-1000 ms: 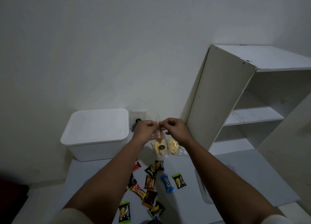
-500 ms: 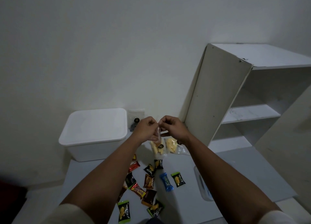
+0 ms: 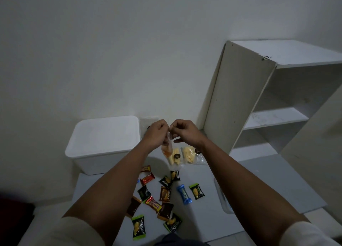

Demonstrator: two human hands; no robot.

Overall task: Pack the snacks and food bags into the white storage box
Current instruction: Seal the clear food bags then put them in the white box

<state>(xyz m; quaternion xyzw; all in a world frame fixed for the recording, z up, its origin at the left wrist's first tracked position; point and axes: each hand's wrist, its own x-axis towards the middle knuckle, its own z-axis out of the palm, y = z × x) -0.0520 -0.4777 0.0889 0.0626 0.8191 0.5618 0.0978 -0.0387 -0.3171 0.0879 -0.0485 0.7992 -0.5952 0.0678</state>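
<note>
The white storage box [image 3: 103, 149] stands at the back left of the grey surface with its lid on. My left hand [image 3: 156, 133] and my right hand [image 3: 183, 133] are raised side by side in front of the wall, both pinching the top of a small clear food bag [image 3: 166, 149] with orange-yellow pieces inside. It hangs down between them. Two more clear bags of yellow snacks [image 3: 188, 154] lie on the surface right below. Several small wrapped snacks [image 3: 164, 194] in black, green, brown, red and blue lie scattered nearer to me, partly hidden by my left forearm.
A white open shelf unit [image 3: 273, 105] stands at the right against the wall. Another clear bag [image 3: 146, 121] leans on the wall behind my left hand. A pale flat object [image 3: 222, 199] lies under my right forearm. The grey surface's edges [image 3: 296, 207] run close on the right and front.
Both hands have stayed together on the clear bag and shifted very slightly; the bag now hangs a little more to the left. Nothing else has moved.
</note>
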